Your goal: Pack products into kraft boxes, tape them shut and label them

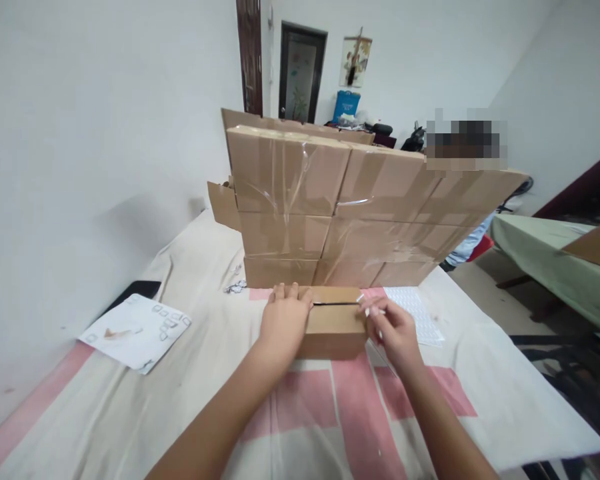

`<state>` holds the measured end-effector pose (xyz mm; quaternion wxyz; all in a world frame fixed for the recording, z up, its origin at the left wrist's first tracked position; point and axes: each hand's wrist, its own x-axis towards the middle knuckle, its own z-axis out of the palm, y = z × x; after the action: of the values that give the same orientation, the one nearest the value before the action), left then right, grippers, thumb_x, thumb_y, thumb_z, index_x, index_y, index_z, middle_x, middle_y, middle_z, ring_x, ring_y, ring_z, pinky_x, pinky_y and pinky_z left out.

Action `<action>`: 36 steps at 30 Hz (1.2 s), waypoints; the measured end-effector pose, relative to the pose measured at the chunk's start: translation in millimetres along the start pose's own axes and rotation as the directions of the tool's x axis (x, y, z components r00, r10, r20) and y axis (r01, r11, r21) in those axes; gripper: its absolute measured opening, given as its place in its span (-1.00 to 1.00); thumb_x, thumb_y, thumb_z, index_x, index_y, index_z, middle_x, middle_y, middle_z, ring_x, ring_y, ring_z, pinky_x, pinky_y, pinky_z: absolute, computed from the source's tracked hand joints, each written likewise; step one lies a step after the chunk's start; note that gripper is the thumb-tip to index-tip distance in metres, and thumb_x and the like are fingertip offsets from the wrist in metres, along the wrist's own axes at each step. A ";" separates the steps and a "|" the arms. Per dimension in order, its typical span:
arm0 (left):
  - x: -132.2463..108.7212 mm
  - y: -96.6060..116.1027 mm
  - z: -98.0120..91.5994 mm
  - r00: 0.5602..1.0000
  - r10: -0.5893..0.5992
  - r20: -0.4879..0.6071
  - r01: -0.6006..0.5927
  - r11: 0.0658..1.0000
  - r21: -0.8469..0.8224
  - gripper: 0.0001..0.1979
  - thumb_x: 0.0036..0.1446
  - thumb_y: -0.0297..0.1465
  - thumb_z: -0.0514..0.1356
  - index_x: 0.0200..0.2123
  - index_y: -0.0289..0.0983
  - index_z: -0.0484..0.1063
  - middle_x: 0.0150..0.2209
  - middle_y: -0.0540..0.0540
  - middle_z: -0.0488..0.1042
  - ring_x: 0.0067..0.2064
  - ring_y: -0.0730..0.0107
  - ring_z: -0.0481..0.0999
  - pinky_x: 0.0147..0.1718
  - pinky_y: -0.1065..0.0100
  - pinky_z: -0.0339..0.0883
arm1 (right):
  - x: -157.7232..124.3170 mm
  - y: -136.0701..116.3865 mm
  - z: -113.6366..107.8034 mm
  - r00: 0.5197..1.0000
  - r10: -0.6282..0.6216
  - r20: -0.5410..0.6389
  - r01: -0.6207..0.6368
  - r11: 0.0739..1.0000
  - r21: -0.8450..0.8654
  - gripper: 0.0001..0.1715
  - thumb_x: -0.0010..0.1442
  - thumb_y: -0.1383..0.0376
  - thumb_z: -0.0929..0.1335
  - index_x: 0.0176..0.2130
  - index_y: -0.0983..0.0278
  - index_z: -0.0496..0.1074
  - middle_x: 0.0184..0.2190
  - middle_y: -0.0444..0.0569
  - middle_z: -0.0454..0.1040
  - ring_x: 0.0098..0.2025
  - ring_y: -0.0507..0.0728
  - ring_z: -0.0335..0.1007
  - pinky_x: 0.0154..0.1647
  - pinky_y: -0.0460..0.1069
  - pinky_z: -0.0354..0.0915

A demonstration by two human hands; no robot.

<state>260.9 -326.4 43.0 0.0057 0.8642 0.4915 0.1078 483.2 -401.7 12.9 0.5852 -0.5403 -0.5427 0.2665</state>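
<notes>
Small box (pixel 333 327) just before carton stack (pixel 340 207)

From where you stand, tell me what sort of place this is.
Probably a home room used for packing parcels: a wall of taped cardboard boxes stands on the cloth-covered table, the left hand and right hand handle a small box before it, and a door and wall hanging show behind.

A small box (pixel 333 323) sits on the near table (pixel 130 400). The left hand (pixel 284 320) lies flat on its left end; the right hand (pixel 394 331) pinches a white strip (pixel 361 298) at its right end. Taped boxes (pixel 340 207) stack just beyond. Paper (pixel 136 331) lies far left.
</notes>
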 end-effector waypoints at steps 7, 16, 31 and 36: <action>-7.7 33.7 -21.5 0.973 0.113 0.200 -0.104 0.993 -0.059 -0.69 0.34 -0.29 0.20 -0.45 -0.23 0.56 -0.53 -0.11 0.53 -0.41 0.20 0.54 0.06 -0.01 0.24 | 78.9 18.5 17.2 0.996 -0.053 0.070 0.053 0.999 -0.003 -0.45 0.20 0.00 0.47 -0.62 0.22 0.31 -0.45 -0.04 0.55 -0.37 0.09 0.39 -0.23 0.01 0.33; 8.8 30.9 -7.8 0.963 0.174 0.204 -0.141 0.975 -0.170 -0.55 0.26 -0.06 0.28 0.00 -0.30 0.43 -0.25 -0.24 0.64 -0.16 0.04 0.61 -0.10 0.14 0.26 | 107.2 -2.4 27.2 0.867 0.158 0.473 -0.072 0.978 -0.196 -0.52 0.20 0.01 0.48 -0.55 0.26 0.40 -0.26 -0.01 0.60 -0.22 0.12 0.47 -0.11 0.03 0.31; 14.8 34.9 -5.3 0.962 0.125 0.241 -0.078 0.978 -0.195 -0.31 0.17 -0.11 0.37 0.27 -0.24 0.29 0.40 -0.37 0.18 0.24 -0.23 0.37 -0.14 -0.05 0.57 | 90.3 18.1 25.9 0.988 -0.150 0.031 0.152 0.932 -0.329 -0.75 0.31 0.15 0.36 -0.39 0.19 0.39 -0.12 -0.02 0.54 0.01 0.21 0.36 0.17 0.16 0.16; 18.3 25.2 -5.2 0.945 0.174 0.277 -0.103 0.963 -0.251 -0.36 0.21 -0.13 0.34 0.26 -0.25 0.30 0.48 -0.37 0.05 0.34 -0.26 0.30 -0.10 -0.06 0.55 | 68.2 11.2 27.0 0.991 -0.135 -0.004 0.121 0.899 -0.421 -0.72 0.39 0.11 0.26 -0.32 0.17 0.38 -0.03 -0.01 0.51 0.10 0.23 0.31 0.21 0.16 0.11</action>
<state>290.3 -324.3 54.4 0.1729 0.8964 0.4066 0.0339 479.6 -328.1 21.6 0.4806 -0.6209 -0.6119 0.0956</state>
